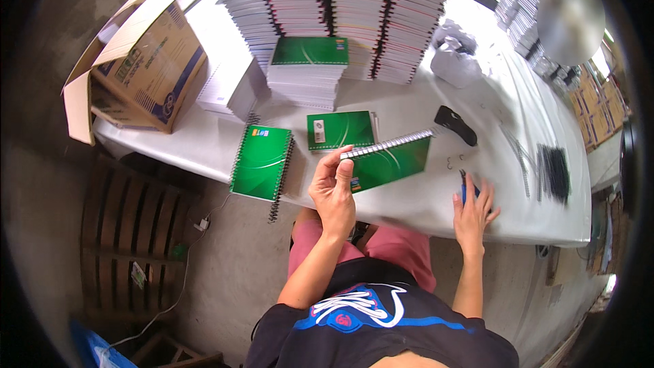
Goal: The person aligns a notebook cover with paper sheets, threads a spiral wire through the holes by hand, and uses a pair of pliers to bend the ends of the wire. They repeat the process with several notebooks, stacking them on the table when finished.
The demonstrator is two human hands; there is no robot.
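Note:
My left hand (334, 187) grips a green spiral notebook (390, 160) by its near corner and holds it tilted above the white table (409, 201), wire spine up. My right hand (473, 209) lies on the table's front edge over blue-handled pliers (466, 189), fingers curled on the handles. Another green notebook (262, 162) lies at the front left, overhanging the edge. A third green notebook (340, 129) lies flat behind my left hand.
Tall stacks of notebooks (340, 13) fill the back of the table, with a lower green-topped stack (306, 71) in front. An open cardboard box (139, 61) sits at the left end. A black tool (455, 125), loose wire spirals (518, 157) and black combs (555, 172) lie right.

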